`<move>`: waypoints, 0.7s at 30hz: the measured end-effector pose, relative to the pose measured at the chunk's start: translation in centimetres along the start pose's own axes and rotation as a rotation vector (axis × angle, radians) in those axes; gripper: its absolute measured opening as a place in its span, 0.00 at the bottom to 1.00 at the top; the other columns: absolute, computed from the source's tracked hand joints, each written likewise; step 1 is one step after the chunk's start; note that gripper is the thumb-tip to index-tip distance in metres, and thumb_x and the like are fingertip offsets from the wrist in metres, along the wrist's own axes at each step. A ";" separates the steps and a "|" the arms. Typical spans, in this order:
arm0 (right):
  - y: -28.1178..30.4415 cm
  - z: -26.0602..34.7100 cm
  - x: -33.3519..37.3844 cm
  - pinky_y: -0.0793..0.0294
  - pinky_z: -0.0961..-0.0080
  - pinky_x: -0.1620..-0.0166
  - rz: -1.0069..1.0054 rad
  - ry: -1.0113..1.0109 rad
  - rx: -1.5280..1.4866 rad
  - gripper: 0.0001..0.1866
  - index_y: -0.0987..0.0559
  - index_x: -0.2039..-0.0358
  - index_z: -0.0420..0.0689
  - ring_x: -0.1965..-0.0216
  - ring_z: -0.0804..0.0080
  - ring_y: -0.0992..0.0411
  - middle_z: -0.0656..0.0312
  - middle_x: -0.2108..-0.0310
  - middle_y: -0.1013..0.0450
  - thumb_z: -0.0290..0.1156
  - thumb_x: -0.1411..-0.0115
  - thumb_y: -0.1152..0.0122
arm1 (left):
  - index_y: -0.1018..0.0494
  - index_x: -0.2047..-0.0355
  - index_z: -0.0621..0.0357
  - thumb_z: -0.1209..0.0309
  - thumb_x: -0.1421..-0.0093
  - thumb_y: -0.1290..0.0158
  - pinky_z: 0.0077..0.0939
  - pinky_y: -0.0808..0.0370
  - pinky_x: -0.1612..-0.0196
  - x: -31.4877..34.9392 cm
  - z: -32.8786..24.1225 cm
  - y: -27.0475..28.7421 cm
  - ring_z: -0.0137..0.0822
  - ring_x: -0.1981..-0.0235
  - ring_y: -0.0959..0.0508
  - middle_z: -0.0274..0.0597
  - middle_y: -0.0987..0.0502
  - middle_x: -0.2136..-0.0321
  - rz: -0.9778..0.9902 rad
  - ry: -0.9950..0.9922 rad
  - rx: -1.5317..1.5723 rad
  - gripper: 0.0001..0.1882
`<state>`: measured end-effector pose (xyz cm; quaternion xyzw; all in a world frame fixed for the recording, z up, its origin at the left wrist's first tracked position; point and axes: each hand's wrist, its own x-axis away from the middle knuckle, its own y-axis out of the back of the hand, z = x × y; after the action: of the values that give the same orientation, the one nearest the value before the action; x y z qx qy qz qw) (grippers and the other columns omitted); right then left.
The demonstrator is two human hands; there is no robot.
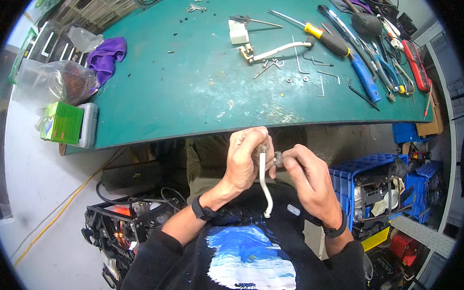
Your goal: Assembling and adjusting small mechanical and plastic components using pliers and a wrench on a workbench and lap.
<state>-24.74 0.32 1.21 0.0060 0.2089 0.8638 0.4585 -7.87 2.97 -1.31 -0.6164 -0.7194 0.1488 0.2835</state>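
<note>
My left hand (243, 158) is closed around the upper end of a white curved lever (264, 183), just in front of the table edge. The lever hangs down toward my chest and ends in a small knob. Close to its upper end, my right hand (310, 181) pinches a small grey metal piece (279, 159) between thumb and fingers; its exact kind cannot be made out. On the green table (193, 90) lies a similar white lever (281, 51) joined to a metal clamp (245, 53), with a white block (238, 32) beside it.
Hex keys (328, 75), a yellow-black screwdriver (327, 38), a blue-handled tool (365, 78) and a red meter (415, 65) lie at the right. Purple cloth (106, 59) and a green box (62, 123) sit at the left. Blue crates (343, 190) stand below right.
</note>
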 end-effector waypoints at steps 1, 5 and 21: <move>-0.1 0.8 0.0 0.29 0.64 0.63 0.016 -0.066 -0.024 0.10 0.26 0.65 0.36 0.70 0.53 0.27 0.51 0.72 0.26 0.29 0.31 0.50 | 0.39 0.84 0.56 0.61 0.33 0.59 0.27 0.35 0.87 -0.1 -0.1 0.1 0.29 0.90 0.40 0.39 0.37 0.89 -0.025 0.003 -0.014 0.22; -0.5 0.9 -0.5 0.26 0.68 0.64 0.021 -0.114 -0.039 0.07 0.25 0.63 0.36 0.69 0.57 0.23 0.51 0.70 0.24 0.28 0.32 0.46 | 0.38 0.84 0.57 0.60 0.31 0.60 0.26 0.37 0.88 0.0 0.1 -0.6 0.28 0.90 0.40 0.38 0.37 0.90 -0.111 -0.007 -0.130 0.25; -1.1 0.6 0.2 0.27 0.75 0.70 -0.022 -0.189 -0.129 0.08 0.25 0.59 0.35 0.74 0.72 0.24 0.53 0.71 0.24 0.27 0.34 0.42 | 0.32 0.80 0.59 0.57 0.28 0.64 0.24 0.38 0.74 0.1 -0.1 -0.2 0.25 0.80 0.34 0.34 0.31 0.84 -0.181 -0.215 -0.439 0.26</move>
<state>-23.84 1.27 1.29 0.0556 0.1086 0.8659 0.4850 -7.95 2.99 -1.07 -0.5768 -0.8128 0.0280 0.0771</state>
